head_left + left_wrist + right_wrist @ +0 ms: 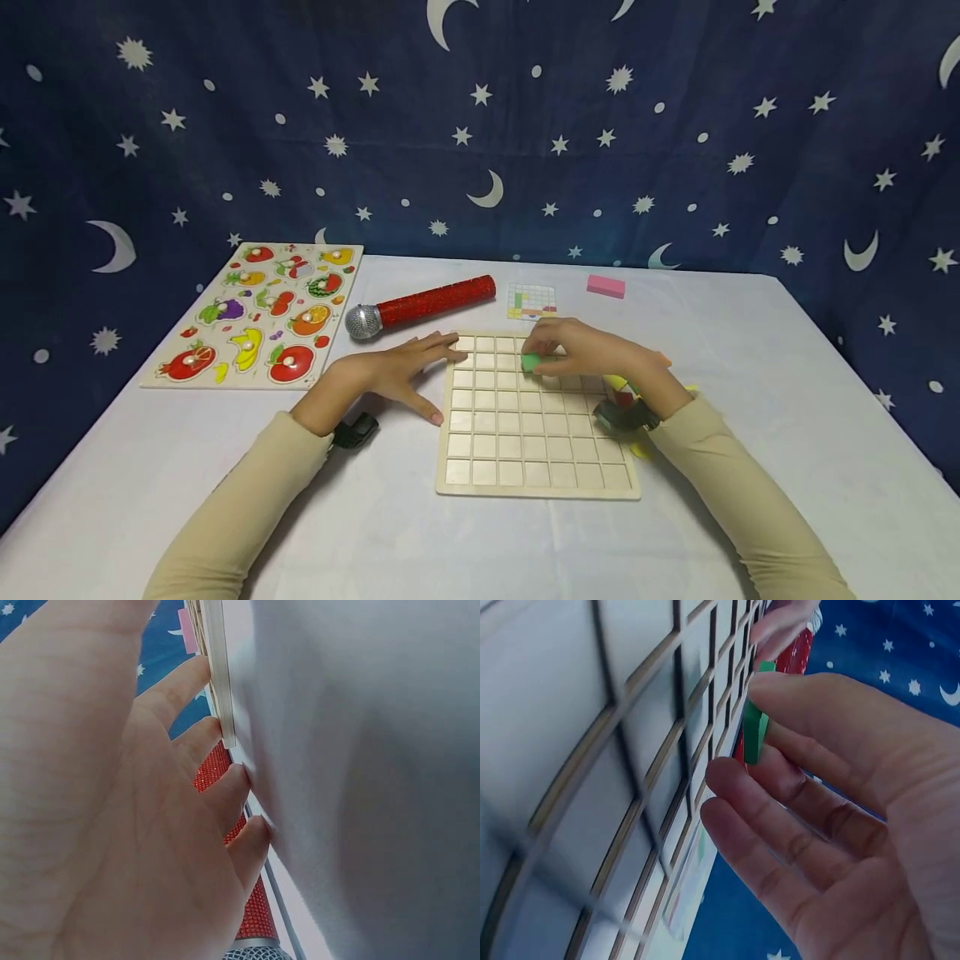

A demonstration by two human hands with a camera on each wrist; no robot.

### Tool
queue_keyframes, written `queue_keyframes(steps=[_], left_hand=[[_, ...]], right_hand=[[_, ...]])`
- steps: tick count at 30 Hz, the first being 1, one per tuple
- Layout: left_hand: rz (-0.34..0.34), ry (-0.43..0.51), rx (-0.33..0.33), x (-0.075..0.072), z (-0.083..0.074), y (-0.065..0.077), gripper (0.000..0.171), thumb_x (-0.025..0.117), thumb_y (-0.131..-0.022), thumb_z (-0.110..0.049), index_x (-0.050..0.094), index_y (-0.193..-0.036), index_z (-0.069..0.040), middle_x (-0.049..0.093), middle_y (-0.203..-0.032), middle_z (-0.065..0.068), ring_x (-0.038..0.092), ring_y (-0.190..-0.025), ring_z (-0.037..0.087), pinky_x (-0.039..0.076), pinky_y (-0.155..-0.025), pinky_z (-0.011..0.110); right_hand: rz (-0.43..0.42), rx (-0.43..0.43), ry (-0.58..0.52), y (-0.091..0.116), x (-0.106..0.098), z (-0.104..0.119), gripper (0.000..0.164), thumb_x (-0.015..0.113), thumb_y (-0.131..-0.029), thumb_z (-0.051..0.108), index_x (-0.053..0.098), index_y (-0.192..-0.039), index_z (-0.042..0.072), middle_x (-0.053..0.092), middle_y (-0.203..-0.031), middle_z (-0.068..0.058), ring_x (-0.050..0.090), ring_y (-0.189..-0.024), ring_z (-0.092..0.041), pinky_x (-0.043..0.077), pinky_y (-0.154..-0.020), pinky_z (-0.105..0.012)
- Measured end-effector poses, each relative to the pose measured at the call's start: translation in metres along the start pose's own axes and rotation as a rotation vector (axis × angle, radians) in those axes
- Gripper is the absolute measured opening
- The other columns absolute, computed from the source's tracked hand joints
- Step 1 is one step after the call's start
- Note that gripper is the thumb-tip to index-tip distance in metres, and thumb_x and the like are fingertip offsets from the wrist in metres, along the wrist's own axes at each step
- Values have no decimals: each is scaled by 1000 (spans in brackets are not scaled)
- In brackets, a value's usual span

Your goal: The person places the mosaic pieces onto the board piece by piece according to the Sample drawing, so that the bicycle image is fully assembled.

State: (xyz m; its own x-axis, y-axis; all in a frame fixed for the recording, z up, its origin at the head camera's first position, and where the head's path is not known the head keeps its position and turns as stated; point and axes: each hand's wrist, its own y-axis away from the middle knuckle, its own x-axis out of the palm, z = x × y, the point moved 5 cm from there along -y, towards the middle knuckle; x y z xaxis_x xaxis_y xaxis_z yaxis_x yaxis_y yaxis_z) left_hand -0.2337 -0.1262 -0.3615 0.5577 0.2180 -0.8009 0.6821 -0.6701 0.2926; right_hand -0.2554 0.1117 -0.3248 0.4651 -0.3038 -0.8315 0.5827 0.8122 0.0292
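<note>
A pale wooden grid board with square recesses lies on the white table. Over its upper middle squares, my right hand pinches a small green piece between thumb and fingers. The right wrist view shows this green piece edge-on, close to the grid, with the other fingers curving beside it. My left hand is spread at the board's left edge, its fingertips at the upper left corner and its thumb near the side. In the left wrist view, the left fingers reach the board's edge and the tabletop.
A red glittery microphone lies behind the board, with a small printed grid card and a pink block to its right. A fruit knob puzzle is at the left. Several coloured pieces lie partly hidden under the right forearm.
</note>
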Motion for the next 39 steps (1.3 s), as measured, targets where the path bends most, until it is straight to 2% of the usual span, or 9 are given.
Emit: queue_keyframes(steps=[8, 14, 18, 24, 30, 39], left_hand=[[11, -15, -18, 2, 3, -1, 97, 81, -72, -54, 33, -151, -26, 7, -164, 3, 2, -151, 28, 13, -118, 59], [10, -9, -14, 2, 3, -2, 98, 81, -72, -53, 32, -152, -26, 7, -164, 3, 2, -151, 29, 12, -118, 58], [14, -11, -2, 2, 1, -3, 97, 81, -73, -53, 32, -152, -25, 7, -164, 4, 1, -151, 29, 11, -118, 59], [10, -2, -4, 1, 2, -1, 98, 81, -73, -52, 32, -152, -24, 7, -164, 5, 1, -150, 31, 11, -117, 61], [10, -2, 0, 1, 1, 0, 97, 82, -73, -51, 33, -152, -23, 7, -164, 6, 1, -150, 32, 11, -117, 61], [3, 2, 21, 0, 0, 1, 98, 82, -74, -49, 32, -153, -22, 7, -164, 8, 1, -150, 34, 10, -117, 62]], right_hand=[[36, -15, 35, -20, 12, 17, 25, 73, -87, 11, 70, -110, 2, 63, -101, -5, 59, -87, -18, 55, -84, -32], [52, -67, 52, -31, 25, 23, 24, 72, -88, 11, 69, -110, 1, 63, -97, -5, 57, -81, -16, 54, -76, -27], [25, -74, 68, -34, 31, 24, 23, 72, -88, 11, 69, -108, 1, 61, -93, -4, 54, -77, -15, 49, -70, -23], [-4, -73, 26, -37, 35, 26, 11, 71, -89, 13, 68, -96, 5, 61, -90, -3, 53, -74, -13, 48, -68, -24], [11, -48, 16, -38, 37, 24, 13, 71, -89, 12, 71, -100, 6, 63, -94, -1, 54, -76, -12, 49, -69, -22], [-2, -90, 25, -40, 39, 28, 13, 71, -89, 9, 72, -101, 2, 64, -95, -5, 53, -76, -11, 50, -69, -25]])
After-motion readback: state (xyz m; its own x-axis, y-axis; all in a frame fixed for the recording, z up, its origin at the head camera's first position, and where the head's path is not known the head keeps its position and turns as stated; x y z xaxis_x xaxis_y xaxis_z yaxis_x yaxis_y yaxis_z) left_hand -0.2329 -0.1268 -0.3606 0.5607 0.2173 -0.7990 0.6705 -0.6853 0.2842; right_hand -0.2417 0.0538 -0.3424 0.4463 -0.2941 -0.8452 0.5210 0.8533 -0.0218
